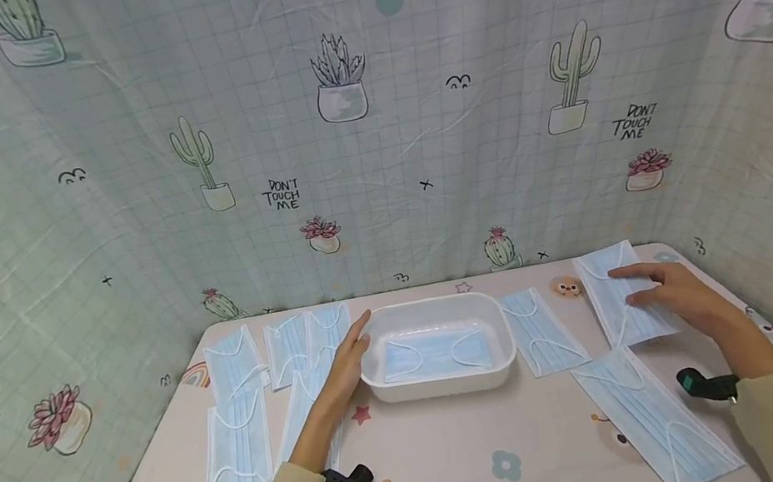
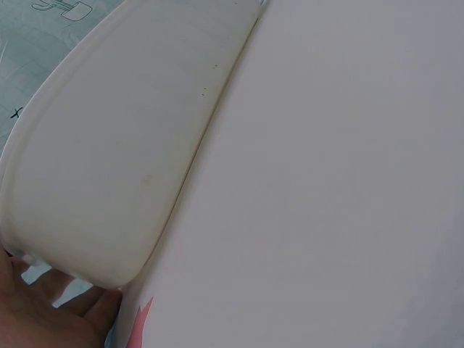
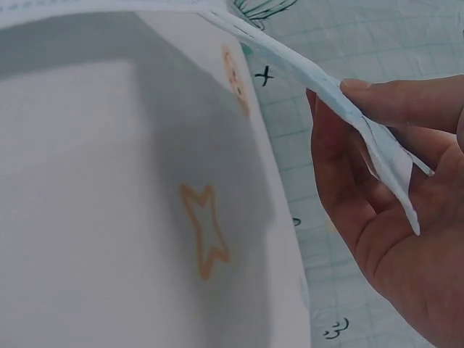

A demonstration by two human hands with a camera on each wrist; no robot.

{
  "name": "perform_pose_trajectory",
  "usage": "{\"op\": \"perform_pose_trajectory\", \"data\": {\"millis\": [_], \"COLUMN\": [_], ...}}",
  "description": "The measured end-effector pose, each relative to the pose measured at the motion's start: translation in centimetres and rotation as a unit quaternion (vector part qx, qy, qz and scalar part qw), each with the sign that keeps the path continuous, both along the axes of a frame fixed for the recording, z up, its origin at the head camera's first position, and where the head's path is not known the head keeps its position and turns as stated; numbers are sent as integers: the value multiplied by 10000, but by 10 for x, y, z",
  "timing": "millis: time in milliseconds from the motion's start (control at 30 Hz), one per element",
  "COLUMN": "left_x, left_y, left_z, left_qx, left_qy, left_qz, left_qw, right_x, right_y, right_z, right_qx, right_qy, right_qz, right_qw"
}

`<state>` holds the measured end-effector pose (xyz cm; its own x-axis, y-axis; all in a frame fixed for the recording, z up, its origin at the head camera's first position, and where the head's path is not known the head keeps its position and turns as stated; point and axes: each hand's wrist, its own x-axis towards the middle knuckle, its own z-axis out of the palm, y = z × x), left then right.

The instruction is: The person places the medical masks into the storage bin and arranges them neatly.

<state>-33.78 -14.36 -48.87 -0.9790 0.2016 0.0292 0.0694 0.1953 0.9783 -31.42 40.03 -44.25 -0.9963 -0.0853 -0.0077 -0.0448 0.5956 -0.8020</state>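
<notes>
A white plastic container [image 1: 442,386] stands mid-table with a light blue face mask [image 1: 437,353] lying flat inside. My left hand [image 1: 343,372] is at its left end; in the left wrist view, extended fingers [image 2: 87,308] touch the container's end wall. Over at the right, my right hand [image 1: 684,301] pinches another face mask [image 1: 603,295] between thumb and fingers. The right wrist view shows this mask [image 3: 326,90] edge-on, lifted off the table, its near end folded within the hand.
Several masks [image 1: 237,446] lie left of the container, some overlapping and partly behind my left forearm. To the right lie one mask [image 1: 541,332] beside the container and another [image 1: 657,417] nearer the front. A patterned cloth [image 1: 383,216] hangs behind the table.
</notes>
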Motion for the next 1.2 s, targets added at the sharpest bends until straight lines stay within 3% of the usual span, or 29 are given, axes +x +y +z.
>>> {"op": "perform_pose_trajectory", "data": {"millis": [267, 700, 1200], "left_x": [0, 1, 4], "left_y": [0, 1, 4], "left_z": [1, 2, 3], "left_qx": [26, 34, -120], "left_qy": [25, 38, 159], "left_qz": [-45, -23, 262], "left_qw": [10000, 10000, 9995], "right_x": [3, 10, 20], "right_y": [-2, -15, -41], "right_z": [15, 35, 53], "right_qx": [-235, -46, -3], "right_qy": [164, 504, 742], "right_qz": [100, -14, 163], "right_qw": [9995, 9987, 9971]}}
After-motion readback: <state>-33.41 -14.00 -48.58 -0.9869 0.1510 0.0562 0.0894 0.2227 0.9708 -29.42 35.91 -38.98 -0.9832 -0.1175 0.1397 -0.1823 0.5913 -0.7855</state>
